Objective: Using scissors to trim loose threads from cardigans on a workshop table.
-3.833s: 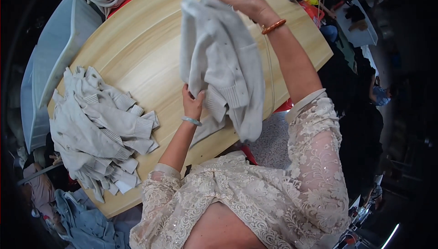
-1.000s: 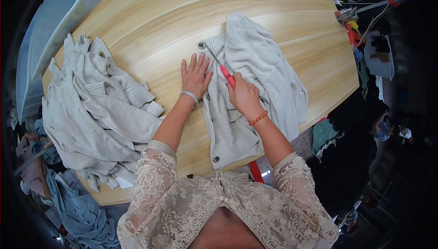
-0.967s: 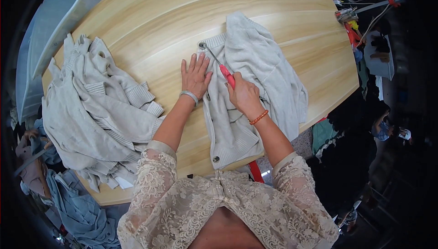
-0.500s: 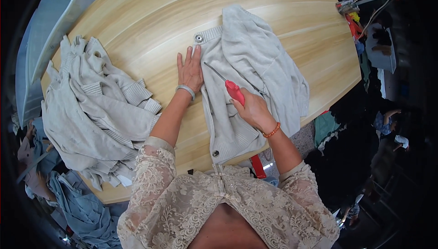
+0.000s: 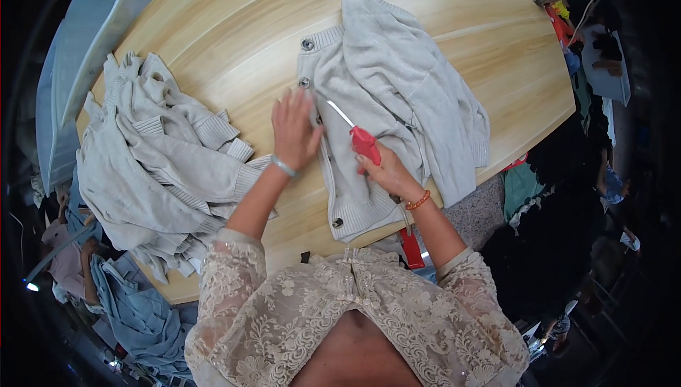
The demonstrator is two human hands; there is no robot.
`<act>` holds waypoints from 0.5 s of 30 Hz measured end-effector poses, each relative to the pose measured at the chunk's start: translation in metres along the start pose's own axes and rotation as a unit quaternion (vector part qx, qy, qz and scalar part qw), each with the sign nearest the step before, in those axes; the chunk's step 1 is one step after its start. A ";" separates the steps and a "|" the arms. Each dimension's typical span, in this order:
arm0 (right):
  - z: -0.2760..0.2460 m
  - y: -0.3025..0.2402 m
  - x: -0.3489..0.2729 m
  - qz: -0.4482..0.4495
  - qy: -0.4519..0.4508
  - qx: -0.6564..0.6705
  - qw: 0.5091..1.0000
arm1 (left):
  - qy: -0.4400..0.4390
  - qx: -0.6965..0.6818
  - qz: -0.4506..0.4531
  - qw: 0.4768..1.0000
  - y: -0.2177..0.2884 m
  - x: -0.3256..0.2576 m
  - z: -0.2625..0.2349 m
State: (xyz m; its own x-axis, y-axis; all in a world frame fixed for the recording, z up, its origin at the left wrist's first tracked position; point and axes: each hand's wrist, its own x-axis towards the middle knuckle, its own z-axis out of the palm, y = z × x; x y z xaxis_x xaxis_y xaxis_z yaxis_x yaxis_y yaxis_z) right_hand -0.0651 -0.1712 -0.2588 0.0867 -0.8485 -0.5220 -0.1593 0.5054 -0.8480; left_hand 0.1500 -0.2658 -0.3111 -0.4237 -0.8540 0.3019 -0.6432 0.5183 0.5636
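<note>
A light grey knitted cardigan [image 5: 369, 117] lies on the table, with dark buttons down its left edge and ribbed trim. My left hand [image 5: 294, 128] is open over that button edge, its fingers stretched out and blurred by motion; whether it touches the knit I cannot tell. In my right hand [image 5: 391, 172], closed round the handle, is a pair of red-handled scissors [image 5: 364, 141]. Their slim metal blade points up and left over the cardigan front, near the buttons. Their handle loops are mostly hidden by my fingers.
A heap of similar grey knitwear [image 5: 156, 167] lies on the left of the wooden table [image 5: 262, 25]. A pale translucent panel [image 5: 92, 46] stands at the far left. Blue-grey clothes [image 5: 142, 316] lie below the table's left side, and tools and wires crowd the far right corner.
My left hand has lifted from lying flat beside the button edge and blurs. More buttons show along that edge. The scissors blade has turned and now shines. The view has shifted slightly.
</note>
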 end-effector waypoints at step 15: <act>-0.031 0.000 -0.021 -0.128 0.019 -0.272 0.954 | 0.047 0.050 -0.094 0.993 0.001 -0.084 -0.041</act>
State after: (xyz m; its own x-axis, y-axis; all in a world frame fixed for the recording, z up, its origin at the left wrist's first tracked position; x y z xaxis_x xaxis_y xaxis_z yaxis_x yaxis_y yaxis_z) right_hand -0.0975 -0.1586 -0.2447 0.1570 -0.9437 -0.2912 -0.6248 0.1334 -0.7693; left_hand 0.2110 -0.1957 -0.3044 -0.2320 -0.9341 0.2713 -0.7677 0.3471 0.5386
